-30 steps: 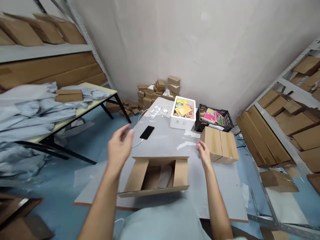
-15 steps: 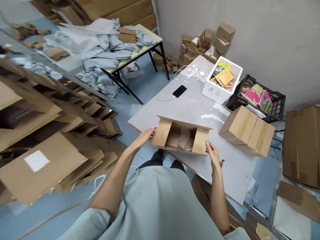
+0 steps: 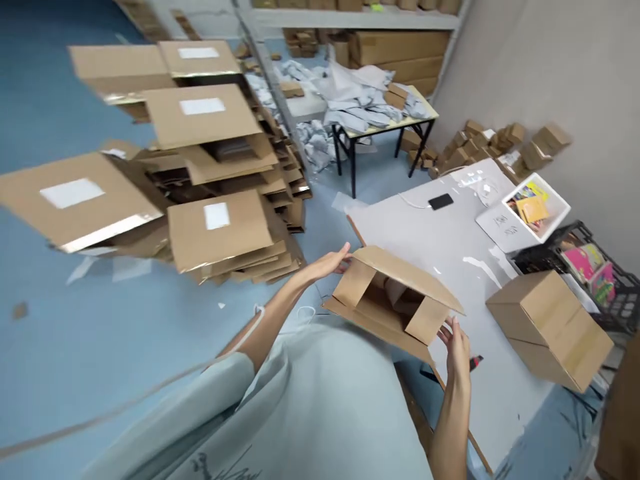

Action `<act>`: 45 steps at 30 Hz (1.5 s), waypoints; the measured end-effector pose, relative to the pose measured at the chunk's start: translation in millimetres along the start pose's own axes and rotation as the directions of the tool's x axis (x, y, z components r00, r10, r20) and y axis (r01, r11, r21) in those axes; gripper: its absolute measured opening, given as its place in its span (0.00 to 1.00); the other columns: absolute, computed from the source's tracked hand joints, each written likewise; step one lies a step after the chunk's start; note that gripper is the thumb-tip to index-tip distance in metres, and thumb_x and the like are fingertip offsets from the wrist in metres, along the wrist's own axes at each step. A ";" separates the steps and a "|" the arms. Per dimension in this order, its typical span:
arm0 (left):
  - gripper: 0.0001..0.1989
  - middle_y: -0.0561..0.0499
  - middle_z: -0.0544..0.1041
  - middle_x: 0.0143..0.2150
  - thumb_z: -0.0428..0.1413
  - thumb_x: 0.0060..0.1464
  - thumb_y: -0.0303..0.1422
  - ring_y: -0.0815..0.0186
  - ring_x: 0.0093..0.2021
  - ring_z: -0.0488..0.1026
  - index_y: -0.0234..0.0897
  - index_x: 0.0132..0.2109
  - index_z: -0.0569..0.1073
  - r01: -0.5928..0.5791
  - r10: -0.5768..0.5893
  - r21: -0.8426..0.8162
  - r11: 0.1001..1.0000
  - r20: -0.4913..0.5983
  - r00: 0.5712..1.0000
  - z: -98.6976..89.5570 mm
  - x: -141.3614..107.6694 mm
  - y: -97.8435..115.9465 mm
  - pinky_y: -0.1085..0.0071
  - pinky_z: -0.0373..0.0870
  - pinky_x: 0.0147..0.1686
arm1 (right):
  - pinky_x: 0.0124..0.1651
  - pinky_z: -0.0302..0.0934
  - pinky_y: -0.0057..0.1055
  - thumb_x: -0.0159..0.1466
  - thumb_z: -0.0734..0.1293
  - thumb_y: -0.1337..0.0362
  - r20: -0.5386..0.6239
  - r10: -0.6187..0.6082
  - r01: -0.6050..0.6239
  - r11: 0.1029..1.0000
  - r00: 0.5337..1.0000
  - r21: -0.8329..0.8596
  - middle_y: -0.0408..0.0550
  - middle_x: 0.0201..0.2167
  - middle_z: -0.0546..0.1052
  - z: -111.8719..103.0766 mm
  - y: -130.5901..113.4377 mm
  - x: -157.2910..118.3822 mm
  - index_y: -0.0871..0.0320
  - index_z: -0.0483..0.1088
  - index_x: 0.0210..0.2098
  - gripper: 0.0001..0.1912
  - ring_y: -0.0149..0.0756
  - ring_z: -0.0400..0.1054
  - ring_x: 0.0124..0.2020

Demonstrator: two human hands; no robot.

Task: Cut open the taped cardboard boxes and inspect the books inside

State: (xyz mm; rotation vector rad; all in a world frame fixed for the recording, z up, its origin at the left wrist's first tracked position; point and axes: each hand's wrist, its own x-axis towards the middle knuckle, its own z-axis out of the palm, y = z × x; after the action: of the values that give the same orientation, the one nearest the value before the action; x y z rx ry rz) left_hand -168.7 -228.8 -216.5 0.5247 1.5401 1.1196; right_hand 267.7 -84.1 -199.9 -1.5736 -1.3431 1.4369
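Wall [image 3: 575, 80]: was pale grey
Floor [image 3: 125, 347]: was blue, with small scraps [image 3: 221, 305]
Shelf [image 3: 350, 20]: stood grey at the back
Side table [image 3: 428, 110]: had a yellowish top, black legs
Work table [image 3: 400, 233]: was grey, brown-edged

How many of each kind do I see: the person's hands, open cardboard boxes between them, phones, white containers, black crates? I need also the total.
Left hand and right hand: 2
Open cardboard box: 1
Phone: 1
White container: 1
Black crate, partly hidden: 1
Total: 6

Bright, even light across the worktop [image 3: 420, 233], shadow pooling inside the open box [image 3: 410, 275], edges stretched wide, lower right corner blurred!
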 end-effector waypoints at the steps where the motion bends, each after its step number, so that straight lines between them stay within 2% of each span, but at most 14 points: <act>1: 0.53 0.37 0.88 0.61 0.52 0.58 0.79 0.44 0.55 0.86 0.37 0.58 0.91 -0.030 0.030 -0.037 0.999 -0.013 0.999 -20.9 -16.3 -10.2 0.56 0.80 0.62 | 0.62 0.80 0.50 0.62 0.75 0.25 0.032 -0.009 0.009 1.000 0.999 0.007 0.60 0.57 0.89 18.2 2.1 -9.4 0.57 0.88 0.51 0.42 0.56 0.86 0.59; 6: 0.44 0.37 0.90 0.55 0.54 0.62 0.74 0.38 0.64 0.84 0.40 0.54 0.92 -0.150 0.099 -0.224 0.963 -0.224 0.970 -128.3 -104.7 -82.8 0.53 0.80 0.63 | 0.63 0.81 0.51 0.63 0.71 0.22 0.216 0.001 0.013 0.998 0.976 -0.060 0.62 0.51 0.91 127.5 3.0 -53.1 0.56 0.88 0.48 0.43 0.61 0.85 0.62; 9: 0.43 0.38 0.89 0.58 0.63 0.54 0.74 0.37 0.66 0.82 0.39 0.53 0.91 -0.195 0.096 -0.270 0.943 -0.341 0.935 -182.1 -155.9 -135.5 0.52 0.80 0.64 | 0.61 0.81 0.51 0.60 0.74 0.23 0.327 -0.018 0.062 0.990 0.945 -0.127 0.61 0.51 0.91 203.4 -0.2 -75.1 0.56 0.87 0.50 0.43 0.62 0.85 0.61; 13: 0.42 0.40 0.90 0.58 0.74 0.41 0.69 0.40 0.62 0.83 0.40 0.51 0.89 -0.210 0.033 -0.278 0.937 -0.530 0.847 -235.8 -219.0 -199.5 0.52 0.80 0.64 | 0.59 0.80 0.49 0.58 0.79 0.27 0.473 -0.036 0.144 0.970 0.880 -0.196 0.59 0.49 0.91 301.0 -2.7 -101.7 0.56 0.87 0.47 0.39 0.62 0.85 0.58; 16: 0.40 0.40 0.89 0.58 0.74 0.42 0.66 0.41 0.64 0.83 0.40 0.51 0.88 -0.247 -0.002 -0.329 0.911 -0.603 0.797 -267.0 -254.3 -239.1 0.53 0.81 0.65 | 0.59 0.78 0.48 0.57 0.81 0.29 0.593 -0.012 0.189 0.953 0.805 -0.237 0.57 0.50 0.91 366.3 -4.5 -118.5 0.55 0.88 0.47 0.37 0.61 0.85 0.58; 18: 0.39 0.39 0.89 0.58 0.74 0.43 0.64 0.40 0.66 0.82 0.40 0.53 0.87 -0.275 -0.021 -0.358 0.892 -0.642 0.767 -285.3 -266.3 -260.7 0.51 0.79 0.68 | 0.61 0.77 0.46 0.57 0.82 0.29 0.654 -0.015 0.221 0.947 0.757 -0.235 0.56 0.53 0.91 407.9 -5.7 -126.3 0.54 0.88 0.50 0.38 0.59 0.83 0.60; 22: 0.41 0.37 0.88 0.60 0.73 0.45 0.63 0.39 0.68 0.81 0.38 0.57 0.87 -0.292 -0.103 -0.396 0.871 -0.727 0.679 -320.6 -260.7 -288.8 0.46 0.75 0.72 | 0.60 0.76 0.45 0.56 0.80 0.27 0.722 0.012 0.268 0.924 0.692 -0.273 0.55 0.54 0.91 491.3 -5.1 -129.9 0.55 0.89 0.48 0.40 0.57 0.83 0.60; 25: 0.39 0.38 0.87 0.63 0.70 0.52 0.60 0.40 0.71 0.78 0.37 0.60 0.87 -0.303 -0.134 -0.369 0.879 -0.800 0.585 -350.5 -241.8 -296.0 0.47 0.75 0.73 | 0.62 0.76 0.45 0.56 0.77 0.24 0.758 0.025 0.297 0.911 0.651 -0.285 0.52 0.51 0.91 553.1 0.2 -122.7 0.54 0.88 0.45 0.40 0.55 0.83 0.60; 27: 0.37 0.38 0.85 0.67 0.68 0.55 0.57 0.41 0.72 0.77 0.36 0.62 0.86 -0.308 -0.128 -0.338 0.889 -0.831 0.542 -373.6 -228.4 -295.9 0.49 0.74 0.74 | 0.63 0.76 0.44 0.56 0.78 0.24 0.768 0.030 0.289 0.917 0.640 -0.277 0.51 0.52 0.91 592.0 5.1 -115.2 0.53 0.88 0.46 0.40 0.55 0.82 0.61; 33: 0.36 0.37 0.80 0.74 0.59 0.59 0.45 0.44 0.74 0.76 0.31 0.68 0.81 -0.227 -0.152 -0.306 0.925 -0.843 0.516 -451.6 -193.3 -281.5 0.50 0.68 0.78 | 0.71 0.73 0.50 0.61 0.79 0.33 0.782 0.088 0.212 0.939 0.618 -0.273 0.50 0.59 0.89 686.5 12.3 -89.6 0.51 0.86 0.56 0.35 0.53 0.79 0.68; 36: 0.34 0.37 0.82 0.72 0.57 0.58 0.42 0.45 0.74 0.77 0.32 0.67 0.81 -0.178 -0.156 -0.282 0.943 -0.843 0.515 -483.5 -174.3 -270.2 0.50 0.68 0.78 | 0.76 0.70 0.50 0.64 0.79 0.40 0.791 0.115 0.174 0.947 0.601 -0.270 0.48 0.64 0.87 720.0 11.8 -78.3 0.50 0.86 0.60 0.31 0.51 0.77 0.72; 39: 0.35 0.37 0.85 0.66 0.61 0.54 0.38 0.45 0.72 0.78 0.33 0.68 0.80 -0.130 -0.165 -0.263 0.956 -0.850 0.500 -502.3 -155.3 -261.8 0.50 0.71 0.75 | 0.80 0.65 0.51 0.62 0.81 0.51 0.792 0.163 0.135 0.946 0.588 -0.295 0.48 0.67 0.86 742.6 15.2 -71.7 0.51 0.86 0.60 0.29 0.52 0.75 0.74; 42: 0.34 0.35 0.88 0.58 0.65 0.50 0.33 0.37 0.69 0.79 0.35 0.65 0.80 -0.039 -0.212 -0.262 0.964 -0.851 0.481 -507.5 -141.4 -259.1 0.41 0.72 0.74 | 0.81 0.63 0.55 0.59 0.83 0.59 0.774 0.231 0.091 0.933 0.589 -0.347 0.51 0.62 0.88 751.1 24.5 -73.0 0.52 0.88 0.55 0.24 0.55 0.76 0.73; 45: 0.32 0.33 0.86 0.60 0.64 0.51 0.31 0.33 0.71 0.77 0.35 0.64 0.79 0.012 -0.218 -0.241 0.970 -0.851 0.478 -502.4 -135.7 -259.7 0.37 0.69 0.75 | 0.81 0.64 0.55 0.61 0.82 0.59 0.762 0.267 0.055 0.928 0.590 -0.368 0.51 0.62 0.88 745.3 34.9 -80.0 0.51 0.88 0.53 0.21 0.53 0.77 0.73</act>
State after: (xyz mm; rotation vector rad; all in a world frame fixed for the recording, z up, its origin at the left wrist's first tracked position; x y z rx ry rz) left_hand -534.0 -643.3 -398.4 -0.4198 2.2464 1.5277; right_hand -427.6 -308.7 -370.9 -1.2146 -2.1573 2.2448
